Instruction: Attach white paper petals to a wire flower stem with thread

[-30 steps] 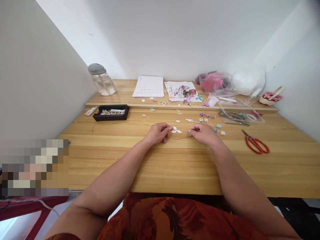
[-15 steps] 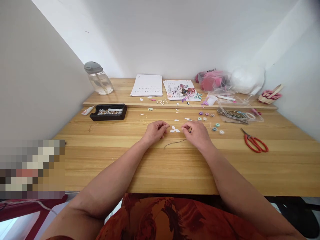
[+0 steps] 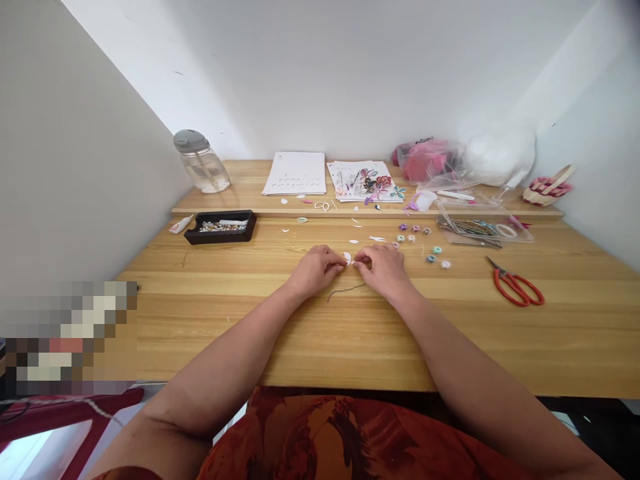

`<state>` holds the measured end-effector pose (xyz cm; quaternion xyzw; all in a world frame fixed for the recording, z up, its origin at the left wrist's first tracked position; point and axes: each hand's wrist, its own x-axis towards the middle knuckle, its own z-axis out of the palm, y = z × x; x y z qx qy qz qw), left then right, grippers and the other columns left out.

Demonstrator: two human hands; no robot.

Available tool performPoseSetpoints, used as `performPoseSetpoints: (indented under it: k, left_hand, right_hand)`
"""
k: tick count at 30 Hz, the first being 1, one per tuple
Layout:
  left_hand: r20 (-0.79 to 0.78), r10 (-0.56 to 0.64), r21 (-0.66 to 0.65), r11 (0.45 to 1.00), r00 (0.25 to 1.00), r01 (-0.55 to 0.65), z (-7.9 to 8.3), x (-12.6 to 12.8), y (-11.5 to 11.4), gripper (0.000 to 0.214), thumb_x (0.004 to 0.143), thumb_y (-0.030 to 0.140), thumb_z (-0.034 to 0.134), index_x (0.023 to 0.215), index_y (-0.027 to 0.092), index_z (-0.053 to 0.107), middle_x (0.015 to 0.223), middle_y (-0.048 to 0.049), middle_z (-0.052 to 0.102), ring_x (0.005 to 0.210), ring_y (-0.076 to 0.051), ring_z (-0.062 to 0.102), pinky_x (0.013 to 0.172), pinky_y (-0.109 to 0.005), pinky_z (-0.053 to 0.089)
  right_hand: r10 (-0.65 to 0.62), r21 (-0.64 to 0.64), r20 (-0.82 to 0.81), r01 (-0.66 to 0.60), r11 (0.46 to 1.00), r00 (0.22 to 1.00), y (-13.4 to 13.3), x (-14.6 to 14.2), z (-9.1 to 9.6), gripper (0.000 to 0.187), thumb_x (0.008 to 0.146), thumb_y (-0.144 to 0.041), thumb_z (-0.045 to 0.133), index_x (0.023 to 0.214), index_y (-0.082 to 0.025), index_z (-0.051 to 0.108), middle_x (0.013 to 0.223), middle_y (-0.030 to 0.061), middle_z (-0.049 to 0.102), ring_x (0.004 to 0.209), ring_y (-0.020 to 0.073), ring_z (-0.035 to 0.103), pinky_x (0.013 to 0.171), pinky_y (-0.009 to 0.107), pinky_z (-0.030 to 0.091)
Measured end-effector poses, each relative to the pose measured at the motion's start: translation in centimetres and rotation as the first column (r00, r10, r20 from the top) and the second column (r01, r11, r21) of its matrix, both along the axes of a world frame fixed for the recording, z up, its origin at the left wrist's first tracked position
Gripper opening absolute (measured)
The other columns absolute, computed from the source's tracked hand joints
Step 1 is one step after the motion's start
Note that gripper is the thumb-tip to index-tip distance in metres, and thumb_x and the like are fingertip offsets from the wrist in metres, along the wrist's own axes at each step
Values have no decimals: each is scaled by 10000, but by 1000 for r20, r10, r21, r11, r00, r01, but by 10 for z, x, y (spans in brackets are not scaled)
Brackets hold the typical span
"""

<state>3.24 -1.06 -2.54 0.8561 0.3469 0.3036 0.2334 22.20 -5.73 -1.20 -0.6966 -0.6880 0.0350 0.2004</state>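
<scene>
Small white petal-shaped pieces (image 3: 347,257) lie at the middle of the table, one upright between my fingertips and the lower ones mostly covered by my fingers. From the left, my left hand (image 3: 319,270) is closed in a pinch at the lower left petal. My right hand (image 3: 384,268) pinches at the lower right petal, its thumb and forefinger close to the left fingertips. A dark thread (image 3: 345,290) curves over the wood just below and runs under my right hand. Another white petal piece (image 3: 353,242) lies just beyond.
Several small thread bobbins (image 3: 431,258) and red-handled scissors (image 3: 519,289) lie to the right. Behind are a clear tray of tools (image 3: 483,230) and papers with flower ornaments (image 3: 367,183). At left stand a black bead box (image 3: 220,237) and a water bottle (image 3: 205,170).
Both hands have moved inward, and their fingertips now cover the lower petals that showed in the gap before. The view has shifted slightly.
</scene>
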Motion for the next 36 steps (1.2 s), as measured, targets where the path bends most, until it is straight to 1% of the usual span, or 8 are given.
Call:
performPoseSetpoints:
  k: [3, 8, 11, 15, 19, 25, 30, 36]
  left_hand:
    - [-39, 39, 20, 999, 998, -38, 1, -1, 0, 191, 862, 190, 621, 976, 212, 773, 904, -69, 696, 919, -203, 615, 912, -350, 477]
    - [1, 107, -38, 994, 994, -107, 4, 1, -1, 171, 858, 175, 627, 954, 195, 767, 866, -61, 690, 875, -182, 618, 883, -313, 486]
    - [17, 130, -65, 990, 991, -129, 4, 1, 0, 154, 854, 186, 644, 945, 189, 768, 860, -60, 687, 841, -171, 617, 850, -295, 491]
    - [19, 126, -81, 989, 992, -124, 3, 0, 1, 151, 845, 199, 662, 953, 186, 767, 857, -57, 687, 801, -162, 609, 818, -286, 491]
    - [23, 118, -95, 989, 993, -116, 2, 0, 0, 151, 839, 181, 662, 948, 184, 766, 839, -51, 677, 786, -157, 600, 809, -283, 488]
    - [6, 91, -89, 992, 996, -90, 5, 0, -2, 173, 841, 166, 646, 967, 181, 762, 869, -58, 684, 825, -168, 607, 850, -299, 486]
    - [-29, 69, -70, 995, 997, -71, 6, 0, -2, 177, 828, 168, 657, 973, 194, 757, 886, -56, 692, 873, -185, 614, 890, -320, 479]
    - [-51, 47, -47, 998, 998, -49, 5, 1, -3, 163, 818, 191, 680, 962, 204, 754, 885, -52, 692, 887, -194, 615, 916, -336, 472]
  right_hand:
    - [26, 2, -30, -26, 1000, 999, -1, 1, 0, 92, 853, -258, 647, 888, -255, 732, 930, 42, 734, 1001, 288, 535, 795, 388, 329]
    - [132, 38, -51, -130, 991, 990, -2, 2, -2, 139, 857, -235, 619, 916, -257, 744, 912, 40, 738, 952, 267, 563, 836, 388, 346]
    - [92, 41, -35, -91, 995, 995, 0, 3, -4, 140, 846, -298, 650, 950, -261, 737, 923, 47, 737, 967, 289, 564, 827, 403, 344]
    - [34, -29, -13, -35, 999, 999, 1, 2, -4, 120, 850, -341, 643, 892, -268, 727, 952, 50, 728, 995, 314, 547, 785, 403, 330]
    - [40, -73, -50, -43, 996, 998, -1, 0, 0, 87, 844, -297, 637, 859, -261, 715, 986, 43, 724, 1035, 319, 532, 795, 412, 323]
    - [42, -74, -116, -51, 996, 992, -2, -2, 3, 125, 836, -286, 667, 946, -259, 718, 981, 49, 725, 1045, 315, 531, 813, 415, 331]
    - [64, -90, -94, -73, 993, 993, -3, -2, 3, 104, 847, -277, 653, 922, -262, 724, 1013, 59, 713, 1062, 324, 517, 820, 422, 336]
    - [99, -31, -87, -102, 994, 991, -1, 0, -1, 111, 855, -249, 631, 924, -252, 718, 966, 45, 730, 1000, 292, 547, 797, 397, 334]
